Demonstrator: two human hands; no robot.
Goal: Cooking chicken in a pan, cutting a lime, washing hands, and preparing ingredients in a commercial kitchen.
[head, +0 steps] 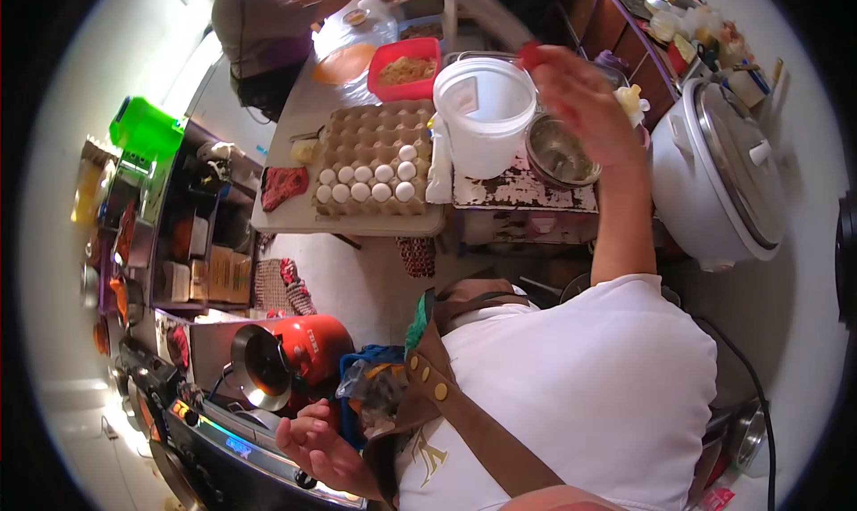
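My right hand (579, 99), blurred, is raised above a stack of metal bowls (561, 153) and grips a long pale utensil (492, 12) with a red part by my fingers. Beside it, a white plastic bucket (485, 146) stands without a lid. Several white eggs (361, 174) fill part of a cardboard egg tray (375, 126) left of the bucket. At the lower left my left hand (325, 447) holds nothing, its fingers apart and slightly curled, in front of my brown apron (462, 424).
A red container (404, 69) of crumbly food stands on the white table (348, 224). Another person (264, 36) works at its far end. A large white cooker (710, 169) is at the right. A red gas cylinder (318, 343) and a stove (234, 457) lie at the lower left.
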